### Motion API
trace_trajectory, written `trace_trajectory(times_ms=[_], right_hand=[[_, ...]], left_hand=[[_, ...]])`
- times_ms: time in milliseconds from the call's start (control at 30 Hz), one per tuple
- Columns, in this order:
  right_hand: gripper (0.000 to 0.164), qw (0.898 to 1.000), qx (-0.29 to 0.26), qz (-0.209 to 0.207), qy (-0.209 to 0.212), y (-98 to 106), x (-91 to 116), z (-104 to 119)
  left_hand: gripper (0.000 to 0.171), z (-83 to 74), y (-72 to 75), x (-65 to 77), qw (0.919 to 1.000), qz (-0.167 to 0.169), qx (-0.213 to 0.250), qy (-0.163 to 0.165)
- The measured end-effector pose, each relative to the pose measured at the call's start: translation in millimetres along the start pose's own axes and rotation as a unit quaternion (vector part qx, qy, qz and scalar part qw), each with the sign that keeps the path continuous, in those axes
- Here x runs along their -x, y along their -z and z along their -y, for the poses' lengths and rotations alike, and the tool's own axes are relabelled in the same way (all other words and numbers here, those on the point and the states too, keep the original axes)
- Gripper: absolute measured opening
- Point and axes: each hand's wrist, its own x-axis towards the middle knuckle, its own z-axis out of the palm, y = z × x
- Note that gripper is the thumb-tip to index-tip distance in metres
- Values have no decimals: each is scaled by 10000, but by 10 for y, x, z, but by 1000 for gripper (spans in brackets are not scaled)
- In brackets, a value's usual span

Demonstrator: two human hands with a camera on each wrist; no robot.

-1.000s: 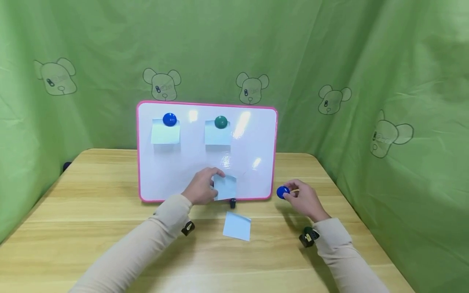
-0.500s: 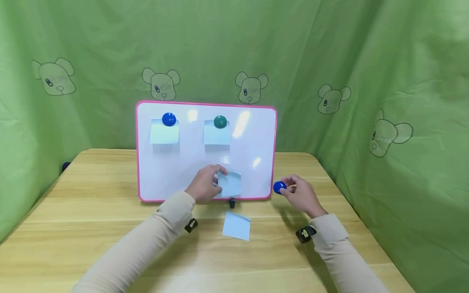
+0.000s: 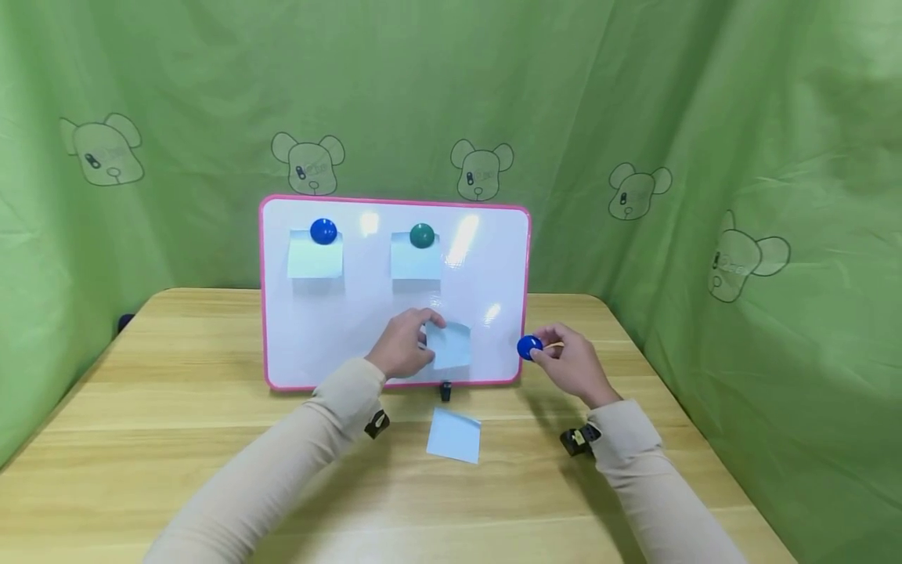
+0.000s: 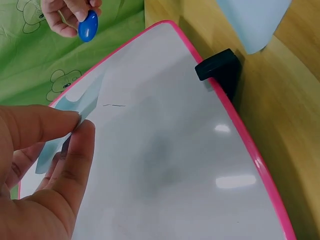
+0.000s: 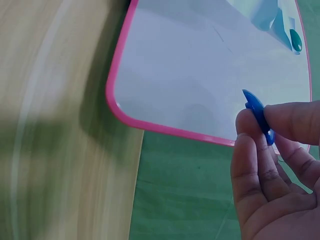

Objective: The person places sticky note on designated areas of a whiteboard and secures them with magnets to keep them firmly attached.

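Observation:
In front of the lower right part of the pink-framed whiteboard (image 3: 366,313), my left hand (image 3: 405,345) pinches the left edge of a light blue sticky note (image 3: 451,346). The left wrist view has the note edge-on between thumb and finger. My right hand (image 3: 574,364) holds a round blue magnet (image 3: 530,348) between thumb and fingertips, at the board's right edge in the head view. On the board's upper half, a blue magnet (image 3: 323,231) holds one note (image 3: 315,260) and a green magnet (image 3: 422,236) holds another note (image 3: 416,262).
Another light blue note (image 3: 454,435) lies on the wooden table (image 3: 493,509) before the board. A black clip-like foot (image 3: 445,391) sits at the board's bottom edge. Green curtain (image 3: 402,94) with mouse-head drawings surrounds the table.
My left hand has carried its note rightward and slightly up along the board. My right hand has brought the blue magnet left and up, closer to the board's right edge.

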Motion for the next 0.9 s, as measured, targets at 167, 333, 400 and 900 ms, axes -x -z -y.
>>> trace_trajectory(times_ms=[167, 333, 400, 900], right_hand=[[22, 9999, -150, -35, 69, -29, -31, 43], [23, 9996, -257, -52, 133, -48, -40, 81], [24, 9995, -239, -113, 161, -39, -52, 103], [27, 9990, -380, -228, 87, -54, -168, 277]], left_hand=[[45, -37, -4, -12, 10000, 10, 35, 7], [44, -59, -25, -7, 10000, 18, 85, 27], [44, -77, -25, -24, 10000, -4, 46, -30], [44, -132, -49, -95, 9997, -139, 32, -187]])
